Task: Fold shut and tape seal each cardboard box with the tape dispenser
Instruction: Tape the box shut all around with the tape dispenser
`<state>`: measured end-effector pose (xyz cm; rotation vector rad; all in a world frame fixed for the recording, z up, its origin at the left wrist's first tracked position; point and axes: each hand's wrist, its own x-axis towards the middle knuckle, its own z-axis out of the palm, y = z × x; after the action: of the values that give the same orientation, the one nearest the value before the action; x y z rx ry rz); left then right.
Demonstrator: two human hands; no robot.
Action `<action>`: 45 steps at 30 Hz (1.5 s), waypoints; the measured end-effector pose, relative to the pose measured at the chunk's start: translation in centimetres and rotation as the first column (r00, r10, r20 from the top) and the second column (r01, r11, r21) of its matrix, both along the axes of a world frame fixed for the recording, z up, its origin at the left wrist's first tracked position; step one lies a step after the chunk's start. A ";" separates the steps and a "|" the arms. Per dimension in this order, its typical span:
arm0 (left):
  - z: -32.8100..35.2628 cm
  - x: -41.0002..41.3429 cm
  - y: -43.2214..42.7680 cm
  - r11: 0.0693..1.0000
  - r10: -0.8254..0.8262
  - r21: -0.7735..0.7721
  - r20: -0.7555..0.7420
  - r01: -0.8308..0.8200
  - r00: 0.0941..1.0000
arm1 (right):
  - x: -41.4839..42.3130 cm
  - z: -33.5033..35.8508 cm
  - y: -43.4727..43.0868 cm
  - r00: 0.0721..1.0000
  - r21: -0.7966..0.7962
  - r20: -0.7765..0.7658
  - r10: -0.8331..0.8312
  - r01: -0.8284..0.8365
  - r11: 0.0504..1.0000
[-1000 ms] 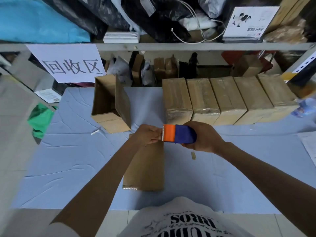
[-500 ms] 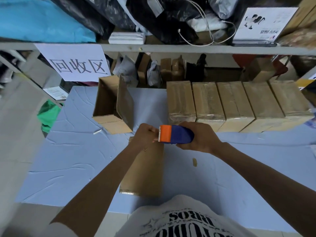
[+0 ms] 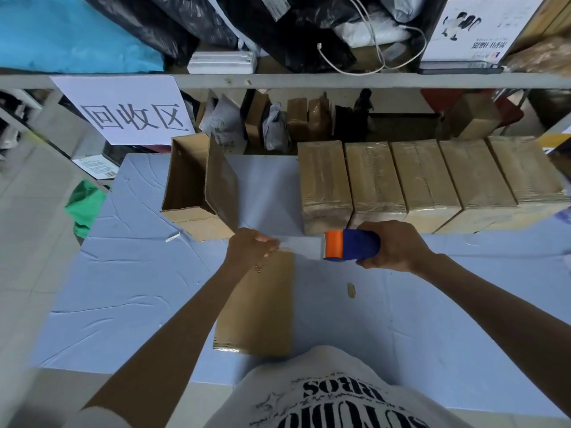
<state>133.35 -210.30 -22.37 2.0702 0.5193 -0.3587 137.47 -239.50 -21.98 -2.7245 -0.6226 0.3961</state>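
Starting nearest the person, the folded-shut box is lying flat on the blue counter, its long side pointing away, and I'm not seeing any tape along its top yet. Right over its far end the hands are doing the work. Half a second ago they were nearly touching; now they're spreading apart, so a clear strip of tape is stretching out between them. The left hand is pinching the loose end of that strip above the box's far edge, though I can't tell if it's touching the cardboard. The right hand is gripping the orange-and-blue tape dispenser off to the box's right, over bare counter. I'm reading that as the sealing pass getting set up, with tape coming free to stick down. Further back, an open box is waiting on the left with its flaps up, and a row of taped boxes is sitting on the right.
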 end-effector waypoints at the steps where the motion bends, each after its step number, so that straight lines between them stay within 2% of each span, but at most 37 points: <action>1: -0.1 0.0 -0.2 1.000 0.002 -0.012 -0.006 -0.002 1.000 | 0.1 -0.1 -0.4 1.000 0.008 -0.010 -0.014 0.014 1.000; 10: 0.1 -0.1 -1.6 0.979 0.072 0.187 0.033 -0.077 0.997 | 0.0 -0.2 -1.2 1.000 0.025 -0.013 -0.015 0.016 1.000; 13: 0.3 0.0 -1.9 0.979 0.111 0.167 0.049 -0.118 0.993 | 0.0 -0.2 -1.4 0.999 0.038 -0.018 -0.027 0.028 0.999; 17: 0.5 0.2 -1.5 0.993 0.078 0.084 0.008 -0.079 0.997 | 0.3 0.0 -1.9 1.000 0.028 -0.010 -0.028 0.029 0.999; 22: -0.1 0.0 -1.4 0.995 0.065 0.079 0.018 -0.066 0.998 | 0.5 0.1 -2.0 1.000 0.017 -0.022 -0.008 0.009 1.000; 29: -0.8 -0.1 -1.9 0.989 0.061 0.127 0.096 -0.073 0.994 | 0.5 -0.4 -2.0 0.999 0.020 -0.051 -0.014 0.015 1.000; 40: -2.1 -0.9 -2.0 0.974 -0.031 0.226 0.263 -0.031 0.964 | 0.2 -0.9 -1.8 0.996 0.027 -0.082 -0.035 0.037 0.999; 45: -2.2 -1.2 -2.0 0.968 -0.060 0.252 0.258 -0.007 0.964 | 0.2 -1.1 -1.8 0.997 0.019 -0.072 -0.025 0.027 0.999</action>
<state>132.19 -212.28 -24.60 2.3271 0.3898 -0.0283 137.70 -241.35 -23.04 -2.6832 -0.5681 0.4765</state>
